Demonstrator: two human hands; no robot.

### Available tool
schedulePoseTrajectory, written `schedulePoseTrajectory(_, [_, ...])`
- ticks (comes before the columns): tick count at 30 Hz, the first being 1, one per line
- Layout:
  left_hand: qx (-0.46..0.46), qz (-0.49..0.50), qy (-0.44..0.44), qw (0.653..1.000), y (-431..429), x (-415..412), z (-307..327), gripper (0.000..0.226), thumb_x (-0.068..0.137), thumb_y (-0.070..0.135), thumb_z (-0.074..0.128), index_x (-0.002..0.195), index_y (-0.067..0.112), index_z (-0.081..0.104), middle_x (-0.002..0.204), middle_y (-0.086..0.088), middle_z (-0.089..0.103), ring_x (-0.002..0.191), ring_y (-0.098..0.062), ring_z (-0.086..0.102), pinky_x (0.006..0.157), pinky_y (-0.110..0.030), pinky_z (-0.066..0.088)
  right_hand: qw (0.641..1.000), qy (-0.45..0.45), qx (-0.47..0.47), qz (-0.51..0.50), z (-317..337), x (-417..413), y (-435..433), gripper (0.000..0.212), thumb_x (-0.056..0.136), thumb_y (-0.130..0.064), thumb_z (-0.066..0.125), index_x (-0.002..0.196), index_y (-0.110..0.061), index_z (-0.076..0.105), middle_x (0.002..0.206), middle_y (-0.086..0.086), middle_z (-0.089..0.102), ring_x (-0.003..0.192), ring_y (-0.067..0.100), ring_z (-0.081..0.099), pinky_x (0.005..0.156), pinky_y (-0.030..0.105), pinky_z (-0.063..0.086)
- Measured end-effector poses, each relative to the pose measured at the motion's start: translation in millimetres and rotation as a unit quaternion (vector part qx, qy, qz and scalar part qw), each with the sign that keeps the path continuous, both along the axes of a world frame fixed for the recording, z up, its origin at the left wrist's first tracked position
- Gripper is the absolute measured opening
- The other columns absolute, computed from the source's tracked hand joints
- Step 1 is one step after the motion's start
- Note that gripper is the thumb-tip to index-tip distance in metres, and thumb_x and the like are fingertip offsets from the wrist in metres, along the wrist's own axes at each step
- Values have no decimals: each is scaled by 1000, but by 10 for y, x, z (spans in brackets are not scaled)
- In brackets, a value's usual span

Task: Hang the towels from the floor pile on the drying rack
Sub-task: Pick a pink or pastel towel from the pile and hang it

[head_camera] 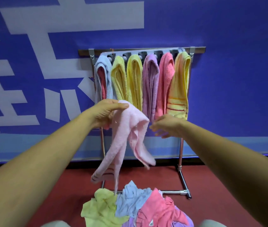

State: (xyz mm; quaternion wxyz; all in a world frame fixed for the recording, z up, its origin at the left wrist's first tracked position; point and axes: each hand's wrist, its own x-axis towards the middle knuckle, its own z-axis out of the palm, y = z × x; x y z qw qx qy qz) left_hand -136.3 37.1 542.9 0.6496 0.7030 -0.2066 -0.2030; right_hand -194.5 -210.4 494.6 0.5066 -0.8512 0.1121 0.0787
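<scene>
My left hand [107,113] pinches the top of a pale pink towel [126,136], which dangles in front of the drying rack [181,148]. To the right of that towel my right hand [166,126] hovers with relaxed fingers and holds nothing. The rack's top bar [146,50] carries several hung towels: light blue over red [103,77], two yellow ones, purple [150,82], pink [164,81] and yellow-orange [180,84]. On the floor below lies the pile [134,207] of lime, blue, pink and purple towels.
A blue wall banner [228,63] with white shapes stands right behind the rack. The floor [220,185] is red. The rack's metal foot [184,192] lies just behind the pile. My knees show at the bottom edge.
</scene>
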Motion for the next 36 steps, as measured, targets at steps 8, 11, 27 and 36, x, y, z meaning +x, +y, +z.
schedulePoseTrajectory(8, [15,-38,12,999,-76,-57,44,58,61,34,90,105,1,71,97,-17,67,92,-31,57,86,-45,39,948,-120,209,208,421,66,401,47,91,-22,60,124,10,59,140,38,45,114,38,53,113,61,29])
schedulePoseTrajectory(11, [-1,-47,3,999,-16,-38,16,55,65,32,87,108,0,72,96,-18,66,87,-30,58,80,-39,41,956,-141,175,188,500,12,389,33,89,-17,62,110,8,67,111,28,62,100,36,58,93,48,42])
schedulePoseTrajectory(27, [-18,-70,34,997,164,-51,14,61,67,42,87,104,0,63,95,-8,38,89,-33,35,81,-44,31,962,-72,207,163,577,-146,-41,22,97,1,42,79,-5,55,70,5,60,65,17,57,70,29,43])
schedulePoseTrajectory(36, [-18,-118,-33,992,57,-36,363,32,89,23,59,113,5,69,102,-8,72,92,-20,67,81,-27,55,938,-128,240,215,700,-70,377,17,96,-23,62,91,-7,66,76,5,64,64,18,60,59,27,47])
